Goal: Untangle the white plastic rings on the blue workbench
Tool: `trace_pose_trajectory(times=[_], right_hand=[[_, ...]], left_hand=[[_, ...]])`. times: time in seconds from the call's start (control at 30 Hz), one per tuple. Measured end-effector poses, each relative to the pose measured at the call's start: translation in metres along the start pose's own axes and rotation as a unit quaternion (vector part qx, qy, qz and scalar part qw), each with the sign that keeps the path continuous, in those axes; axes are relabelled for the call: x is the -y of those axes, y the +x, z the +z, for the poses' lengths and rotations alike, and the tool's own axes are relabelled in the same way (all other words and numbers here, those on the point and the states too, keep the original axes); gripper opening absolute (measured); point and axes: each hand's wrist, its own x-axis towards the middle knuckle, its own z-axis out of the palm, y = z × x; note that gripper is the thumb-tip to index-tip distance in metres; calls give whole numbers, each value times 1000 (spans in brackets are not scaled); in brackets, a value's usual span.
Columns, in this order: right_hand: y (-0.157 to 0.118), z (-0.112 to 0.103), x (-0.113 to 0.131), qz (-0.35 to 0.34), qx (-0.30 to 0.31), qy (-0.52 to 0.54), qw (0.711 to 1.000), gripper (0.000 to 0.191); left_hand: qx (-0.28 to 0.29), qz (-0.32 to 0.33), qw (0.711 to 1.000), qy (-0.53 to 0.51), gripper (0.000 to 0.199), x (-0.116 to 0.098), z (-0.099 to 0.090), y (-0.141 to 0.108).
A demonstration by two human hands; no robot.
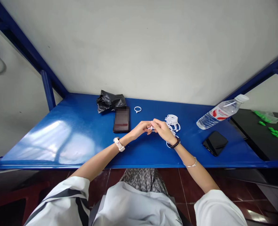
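Note:
My left hand [140, 129] and my right hand [163, 130] meet above the blue tabletop [143, 153], fingertips pressed together. Between them is a small white plastic ring [151, 127], mostly covered by the fingers. Both hands are closed on it. Just beyond my right hand lies a pile of white plastic rings [171, 118]; some of them are partly hidden behind that hand and wrist. A single white ring with a small eyelet [137, 111] lies apart, farther back on the tabletop.
Left of my hands, a phone with a lit screen [121, 121] leans near a crumpled black plastic bag [109, 101]. On the right are a tilted-looking water bottle [220, 113] and a dark phone [215, 143]. Green pieces [274, 131] lie on a black surface beyond. A wall stands behind.

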Motion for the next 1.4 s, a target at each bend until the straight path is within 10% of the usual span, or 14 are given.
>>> trace_pose_trajectory(times=[0.27, 0.43, 0.5, 0.67, 0.83, 1.03, 1.2, 1.4], right_hand=[[2, 9, 5, 31, -15, 197, 980, 69], [-1, 3, 0, -18, -55, 37, 998, 60], [-2, -4, -3, -57, -105, -120, 986, 57], [-5, -30, -10, -90, -226, -369, 897, 54], [-8, -51, -12, -59, -277, -415, 865, 54], [-10, -59, -13, -32, -273, -387, 880, 52], [-9, -49, -15, -78, -133, -368, 917, 43], [-10, -23, -15, -128, 32, -379, 916, 17]], left_hand=[[0, 26, 996, -84, 51, -1, 9, 0], [-53, 80, 990, 108, 39, -13, -5, -1], [-87, 123, 944, 292, 26, -16, -16, -1], [-174, 101, 728, 655, 41, -13, -47, 3], [-135, 63, 642, 752, 54, -3, -64, 5], [-103, 72, 630, 767, 51, -1, -64, 6], [-8, 106, 637, 764, 41, 3, -40, 3], [67, 156, 714, 679, 27, 11, -19, 0]])
